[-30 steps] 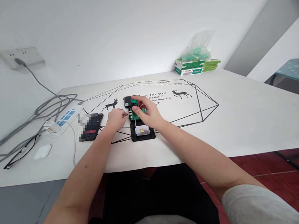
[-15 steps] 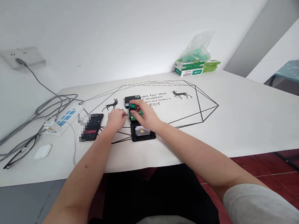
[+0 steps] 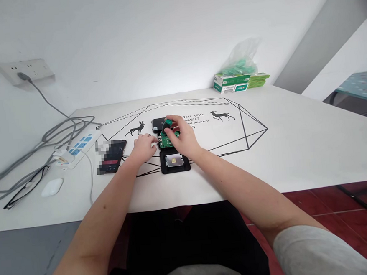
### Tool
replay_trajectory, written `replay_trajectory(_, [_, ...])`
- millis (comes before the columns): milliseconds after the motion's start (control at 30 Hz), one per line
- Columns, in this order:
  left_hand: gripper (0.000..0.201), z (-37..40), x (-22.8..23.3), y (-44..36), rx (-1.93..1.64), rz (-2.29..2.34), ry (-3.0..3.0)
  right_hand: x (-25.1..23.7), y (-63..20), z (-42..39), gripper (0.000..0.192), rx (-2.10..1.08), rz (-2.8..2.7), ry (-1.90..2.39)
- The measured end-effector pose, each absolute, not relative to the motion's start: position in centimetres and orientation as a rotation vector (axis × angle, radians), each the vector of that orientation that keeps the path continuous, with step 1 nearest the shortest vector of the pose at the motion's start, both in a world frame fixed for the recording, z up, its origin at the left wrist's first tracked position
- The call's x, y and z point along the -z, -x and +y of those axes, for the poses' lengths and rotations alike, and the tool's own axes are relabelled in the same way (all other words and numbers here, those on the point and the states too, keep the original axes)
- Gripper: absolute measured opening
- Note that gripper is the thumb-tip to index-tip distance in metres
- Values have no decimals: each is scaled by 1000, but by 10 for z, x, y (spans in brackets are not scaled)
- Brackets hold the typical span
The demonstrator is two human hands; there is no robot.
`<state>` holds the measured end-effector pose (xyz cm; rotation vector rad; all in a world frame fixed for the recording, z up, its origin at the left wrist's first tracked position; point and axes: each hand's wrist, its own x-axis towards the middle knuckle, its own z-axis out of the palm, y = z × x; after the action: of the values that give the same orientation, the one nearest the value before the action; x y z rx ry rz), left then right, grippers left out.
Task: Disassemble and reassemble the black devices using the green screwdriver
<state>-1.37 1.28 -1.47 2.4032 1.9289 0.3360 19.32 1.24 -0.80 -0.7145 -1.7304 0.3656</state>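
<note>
A green circuit board in a black casing lies on the table in front of me. My right hand is over its right side, with thumb and fingers closed round a small tool with a green top and dark body, whose lower end I cannot make out. At the board's left edge is my left hand, fingers curled and touching the edge. Nearer to me lies an open black casing part with a silver plate in it. Behind the board is another black casing part, partly covered by my right hand.
To the left lie a phone, a white power strip with coiled grey cable, glasses and a white earbud case. Green-and-white boxes with a plastic bag on top stand at the back right.
My right hand has shifted slightly right and up with the green-topped tool, uncovering more of the circuit board. My left hand stays by the board's left edge.
</note>
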Motion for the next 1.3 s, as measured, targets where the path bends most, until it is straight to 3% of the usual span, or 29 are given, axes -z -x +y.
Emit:
replay_trajectory(500, [11, 10, 9, 15, -584, 1702, -2487, 4, -197, 23, 44, -476, -1468, 796])
replay_trajectory(867, [22, 12, 10, 18, -642, 1710, -2420, 1, -200, 24, 42, -487, -1397, 799])
replay_trajectory(1300, [21, 14, 11, 20, -685, 1645, -2394, 1, -201, 24, 43, -474, -1396, 775])
